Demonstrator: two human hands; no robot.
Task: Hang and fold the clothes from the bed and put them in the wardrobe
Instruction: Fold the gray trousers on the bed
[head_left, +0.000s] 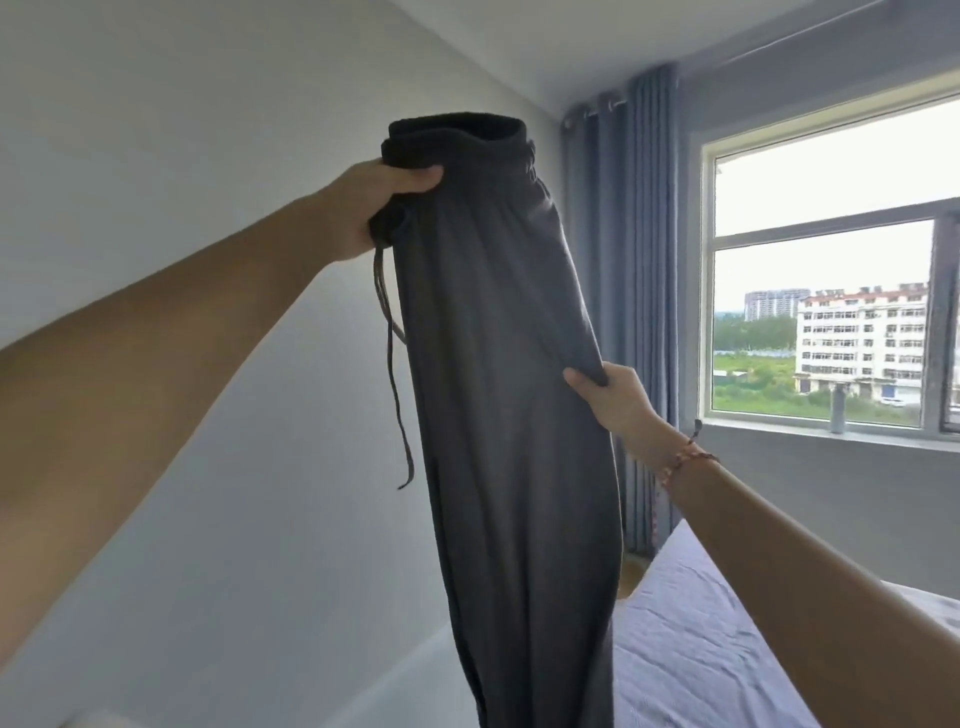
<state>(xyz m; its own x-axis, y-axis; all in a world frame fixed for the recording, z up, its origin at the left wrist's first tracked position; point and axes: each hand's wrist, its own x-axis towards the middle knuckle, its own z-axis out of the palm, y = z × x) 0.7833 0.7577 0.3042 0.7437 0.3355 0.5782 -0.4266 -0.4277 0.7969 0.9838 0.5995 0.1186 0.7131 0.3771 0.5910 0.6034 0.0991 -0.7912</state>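
Note:
A pair of dark grey drawstring trousers (498, 364) hangs lengthwise in the air in front of me, waistband up, legs running down out of the bottom of the frame. My left hand (374, 208) is raised high and grips the left side of the waistband, with the drawstring dangling below it. My right hand (618, 395) pinches the trousers' right edge around the seat, lower down. The bed (701, 649) with a pale lilac striped sheet lies at the lower right. No wardrobe is in view.
A white wall fills the left and middle. Blue-grey curtains (634, 291) hang behind the trousers beside a large window (831, 291) on the right. A grey bottle (837, 408) stands on the windowsill.

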